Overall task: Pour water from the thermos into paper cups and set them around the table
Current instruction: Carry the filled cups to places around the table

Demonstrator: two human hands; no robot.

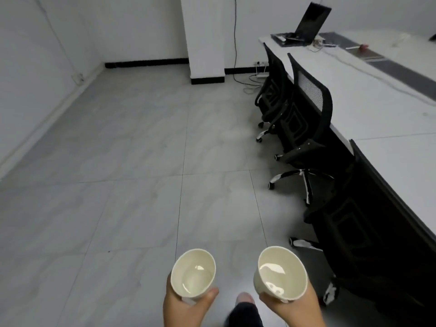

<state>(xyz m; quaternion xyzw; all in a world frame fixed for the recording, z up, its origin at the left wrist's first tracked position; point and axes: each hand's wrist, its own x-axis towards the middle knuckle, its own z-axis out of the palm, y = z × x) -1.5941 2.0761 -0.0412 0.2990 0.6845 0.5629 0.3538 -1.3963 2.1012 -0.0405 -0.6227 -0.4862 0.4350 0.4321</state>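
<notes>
The left hand (186,305) is curling its fingers and thumb round the lower wall of the left paper cup (193,273), and the right hand (292,308) is wrapping the right paper cup (280,272) the same way. Each cup is rising out of the top of its grip, long axis roughly upright, mouth facing up, water glinting inside. Both are hanging over the tiled floor (118,185), apart from each other. The long table (389,138) is running along the right behind black chairs (309,102); its far end is carrying what looks like an open laptop (309,22).
</notes>
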